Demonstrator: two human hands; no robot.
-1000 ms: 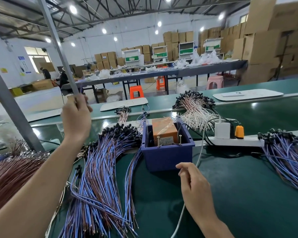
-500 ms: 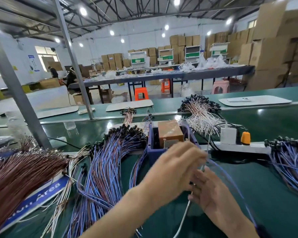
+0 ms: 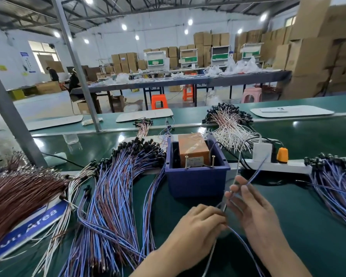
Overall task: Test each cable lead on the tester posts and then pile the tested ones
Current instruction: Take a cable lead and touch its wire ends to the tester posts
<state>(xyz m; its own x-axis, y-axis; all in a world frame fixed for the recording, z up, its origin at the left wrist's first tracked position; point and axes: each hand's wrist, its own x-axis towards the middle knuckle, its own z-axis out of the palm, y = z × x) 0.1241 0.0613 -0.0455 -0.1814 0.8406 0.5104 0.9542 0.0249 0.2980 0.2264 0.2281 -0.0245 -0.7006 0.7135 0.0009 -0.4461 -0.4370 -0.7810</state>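
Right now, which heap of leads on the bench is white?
The white heap behind the blue bin, toward its right. The big heap left of the bin and the far-right heap are blue; the far-left heap is brown.

White walls (image 3: 158, 37), truss roof (image 3: 168, 5), lit ceiling lamps (image 3: 124, 27); stacked cardboard boxes (image 3: 312, 62), long grey table (image 3: 188, 81), orange stools (image 3: 159, 101).

The person's two forearms are bare up to the near edge. The left grip (image 3: 202, 222) and right grip (image 3: 252, 211) are ungloved, with short nails.
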